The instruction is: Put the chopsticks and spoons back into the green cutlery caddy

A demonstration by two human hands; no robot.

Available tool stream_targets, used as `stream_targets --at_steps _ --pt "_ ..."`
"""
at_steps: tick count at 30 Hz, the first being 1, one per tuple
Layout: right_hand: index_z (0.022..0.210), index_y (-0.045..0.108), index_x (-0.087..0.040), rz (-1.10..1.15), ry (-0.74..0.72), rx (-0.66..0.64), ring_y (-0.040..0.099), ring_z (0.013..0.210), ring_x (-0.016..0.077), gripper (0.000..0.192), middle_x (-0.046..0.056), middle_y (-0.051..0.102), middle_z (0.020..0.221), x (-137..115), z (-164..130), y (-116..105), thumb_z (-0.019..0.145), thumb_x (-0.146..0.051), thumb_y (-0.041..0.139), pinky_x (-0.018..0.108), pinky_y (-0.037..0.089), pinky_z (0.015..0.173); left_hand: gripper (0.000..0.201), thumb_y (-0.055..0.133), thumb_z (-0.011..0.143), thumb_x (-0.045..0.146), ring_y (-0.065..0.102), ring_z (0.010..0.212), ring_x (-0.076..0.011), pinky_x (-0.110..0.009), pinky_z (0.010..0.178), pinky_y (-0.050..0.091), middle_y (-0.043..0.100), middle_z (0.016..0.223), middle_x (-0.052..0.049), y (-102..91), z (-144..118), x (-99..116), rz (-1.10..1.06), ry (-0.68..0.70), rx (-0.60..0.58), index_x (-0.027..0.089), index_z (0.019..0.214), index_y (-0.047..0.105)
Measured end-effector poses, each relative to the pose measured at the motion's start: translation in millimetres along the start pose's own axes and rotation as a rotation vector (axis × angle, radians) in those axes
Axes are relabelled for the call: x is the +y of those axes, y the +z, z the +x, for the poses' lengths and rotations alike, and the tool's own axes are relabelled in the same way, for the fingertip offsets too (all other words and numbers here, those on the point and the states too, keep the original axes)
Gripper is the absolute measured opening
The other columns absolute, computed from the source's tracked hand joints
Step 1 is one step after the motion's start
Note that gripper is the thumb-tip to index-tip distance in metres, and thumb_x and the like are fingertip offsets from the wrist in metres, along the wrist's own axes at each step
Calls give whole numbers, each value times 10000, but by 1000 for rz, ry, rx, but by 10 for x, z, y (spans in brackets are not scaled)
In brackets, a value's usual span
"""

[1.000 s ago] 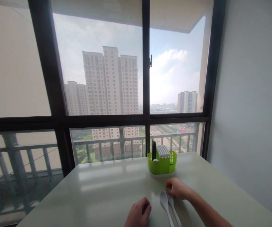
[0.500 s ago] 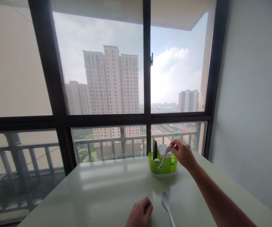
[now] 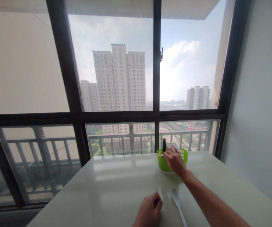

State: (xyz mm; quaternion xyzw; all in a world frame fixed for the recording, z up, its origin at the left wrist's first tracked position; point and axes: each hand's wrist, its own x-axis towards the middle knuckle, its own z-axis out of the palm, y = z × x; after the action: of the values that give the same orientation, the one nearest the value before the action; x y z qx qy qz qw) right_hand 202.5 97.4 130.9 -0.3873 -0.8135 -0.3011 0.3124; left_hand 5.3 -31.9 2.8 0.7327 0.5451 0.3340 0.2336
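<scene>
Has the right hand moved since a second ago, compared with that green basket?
Yes. The right hand was beside two white spoons near the table's front; now it is farther away, at the green basket. One white spoon remains there.

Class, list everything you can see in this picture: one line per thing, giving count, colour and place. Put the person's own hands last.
table: one, pale green, glossy, against the window
holder: one, bright green with a white base, far side of the table
dark utensils: a few, black, upright in the holder
spoon: one, white, flat on the table near the front edge
window frame: one, dark, behind the table
wall: one, grey, at right
right hand: one, at the holder's top
left hand: one, curled on the table beside the spoon
</scene>
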Motion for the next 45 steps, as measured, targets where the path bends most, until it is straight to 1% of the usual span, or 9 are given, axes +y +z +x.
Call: stream_targets --at_steps 7,11,14,18,25,29,35,41,45 --pt "962 739 -210 76 65 12 495 1332 304 295 89 696 1239 -4 -128 -92 821 1 589 536 325 1175 175 520 927 286 601 801 -180 -250 738 389 695 819 -24 -17 18 -16 10 5 -25 219 840 657" --pt "1017 714 -199 160 250 4 606 1122 243 253 88 697 1141 -72 -229 -186 899 -60 539 379 456 977 172 520 926 289 597 784 -174 -244 721 382 694 812 -16 -18 20 -18 28 1 -35 221 830 646" --pt "982 716 -210 265 373 -232 652 853 192 185 54 704 949 -138 -435 -157 934 -149 548 285 464 776 169 518 926 283 587 766 -167 -242 714 374 683 792 -7 -17 20 -16 24 5 -27 220 818 632" --pt "1127 744 -228 480 382 -648 680 988 257 408 93 732 1075 -206 -817 -15 728 -140 739 307 487 828 173 516 930 299 581 757 -167 -240 698 369 667 777 -4 -28 27 -23 7 15 -30 219 813 616" --pt "800 749 -190 700 460 -791 625 491 140 268 -24 677 591 -135 -913 1 681 -10 591 196 427 494 174 509 923 300 567 735 -169 -244 688 373 641 749 -2 -23 56 -56 9 17 -42 213 810 609" --pt "949 705 -194 752 498 -623 615 519 109 238 -4 711 754 161 -472 -354 844 -92 517 180 414 476 171 512 925 307 565 737 -168 -247 695 373 642 755 -2 -8 52 -80 10 15 -44 214 822 610" --pt "902 644 -174 347 407 154 596 692 146 141 43 651 855 386 228 -715 936 -125 516 232 435 626 186 507 928 309 559 740 -166 -249 699 373 643 758 -1 -11 52 -62 18 2 -46 210 820 622" --pt "947 645 -183 -10 223 -70 575 690 145 190 56 635 922 126 290 -255 944 -45 514 235 399 620 188 512 925 298 563 744 -166 -250 713 383 651 761 -1 -1 69 -89 32 -7 -54 205 827 643" --pt "895 674 -201 -20 114 -110 609 871 211 205 58 658 877 -16 231 -80 918 -36 553 355 467 940 173 521 923 286 569 748 -167 -247 719 386 658 770 -4 23 75 -139 36 -3 -47 209 830 645"
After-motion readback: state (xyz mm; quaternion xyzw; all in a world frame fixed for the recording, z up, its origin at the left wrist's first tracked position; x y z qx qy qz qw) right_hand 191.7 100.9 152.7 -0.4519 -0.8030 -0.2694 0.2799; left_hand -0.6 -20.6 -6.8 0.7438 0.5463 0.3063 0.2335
